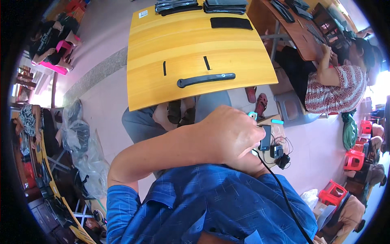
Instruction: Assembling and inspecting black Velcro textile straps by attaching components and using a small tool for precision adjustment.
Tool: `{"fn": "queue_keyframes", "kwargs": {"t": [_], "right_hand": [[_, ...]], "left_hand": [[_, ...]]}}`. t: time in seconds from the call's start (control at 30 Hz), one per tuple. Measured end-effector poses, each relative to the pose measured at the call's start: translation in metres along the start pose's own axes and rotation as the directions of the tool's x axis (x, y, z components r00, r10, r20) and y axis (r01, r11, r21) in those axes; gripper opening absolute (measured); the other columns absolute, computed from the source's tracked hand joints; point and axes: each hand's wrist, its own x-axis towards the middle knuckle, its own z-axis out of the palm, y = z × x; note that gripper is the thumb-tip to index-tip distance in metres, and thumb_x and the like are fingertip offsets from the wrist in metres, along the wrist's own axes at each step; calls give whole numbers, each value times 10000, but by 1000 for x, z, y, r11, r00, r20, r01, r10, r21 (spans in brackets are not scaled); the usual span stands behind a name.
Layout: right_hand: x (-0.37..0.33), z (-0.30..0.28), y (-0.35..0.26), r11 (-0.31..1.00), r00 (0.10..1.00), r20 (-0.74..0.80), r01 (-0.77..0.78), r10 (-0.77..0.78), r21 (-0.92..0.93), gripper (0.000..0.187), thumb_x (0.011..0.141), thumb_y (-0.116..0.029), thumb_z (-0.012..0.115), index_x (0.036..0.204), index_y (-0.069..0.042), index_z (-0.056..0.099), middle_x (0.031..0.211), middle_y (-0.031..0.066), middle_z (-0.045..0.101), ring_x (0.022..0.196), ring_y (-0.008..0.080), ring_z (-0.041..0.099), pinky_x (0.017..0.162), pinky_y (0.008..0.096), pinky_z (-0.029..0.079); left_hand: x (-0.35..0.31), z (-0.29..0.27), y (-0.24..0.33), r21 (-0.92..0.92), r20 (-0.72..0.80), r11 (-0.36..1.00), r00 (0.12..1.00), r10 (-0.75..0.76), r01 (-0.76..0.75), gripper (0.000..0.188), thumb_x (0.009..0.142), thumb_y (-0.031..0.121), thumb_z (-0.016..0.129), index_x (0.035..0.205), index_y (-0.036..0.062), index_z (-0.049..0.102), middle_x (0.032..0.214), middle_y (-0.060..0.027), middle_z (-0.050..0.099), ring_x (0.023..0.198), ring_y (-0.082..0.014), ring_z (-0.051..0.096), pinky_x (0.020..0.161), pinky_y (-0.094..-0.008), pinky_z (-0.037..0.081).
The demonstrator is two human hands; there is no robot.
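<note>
My left hand [237, 132] reaches across in front of my body to the right, back of the hand up and fingers curled. What it holds, if anything, is hidden. Under it lies my right hand [248, 162], mostly covered, with its fingers out of sight. A small teal and white object [252, 115] shows just beyond the left knuckles. Beside the fingers is a dark phone-like device [265, 138]. On the yellow table [162, 91] a long black strap-shaped piece [206, 79] with a rounded end lies near the front edge, touched by neither hand.
Two short black strips [164, 68] mark the tabletop. At its far side are a black flat pad [231, 23] and stacked black pieces [225, 6]. A black cable [280, 187] runs past my right side. A person [335, 87] sits at a brown table on the right.
</note>
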Motion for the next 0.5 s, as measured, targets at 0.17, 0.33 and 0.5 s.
{"fn": "queue_keyframes", "kwargs": {"t": [0.17, 0.33, 0.5], "right_hand": [[-5, -5, -4, 998, 999, -28, 21, -19, 58, 291, 1024, -340, 640, 1125, -68, 654, 832, 25, 642, 660, 95, 577, 538, 196, 416], [-7, 33, -56, 997, 985, 165, 39, -50, 68, 374, 1036, -383, 625, 1164, -32, 605, 833, 44, 611, 662, 80, 551, 514, 189, 399], [1, 45, -67, 997, 979, 201, 52, -39, -58, 410, 1035, -399, 626, 1202, -25, 595, 795, 67, 609, 631, 86, 532, 511, 195, 369]], "left_hand": [[-28, -17, -15, 42, -129, 999, 992, 5, 1, 123, 900, 172, 684, 962, 69, 710, 886, -138, 696, 798, -321, 692, 683, -416, 564], [-93, -25, -21, -310, -656, 879, 588, -473, 362, 195, 982, 114, 676, 1128, -10, 712, 924, -72, 720, 837, -145, 686, 745, -273, 541], [-117, 20, -52, -646, -687, 729, 245, -684, 226, 237, 1014, 156, 689, 1165, -25, 702, 927, -24, 690, 854, -103, 640, 803, -236, 517]]}}
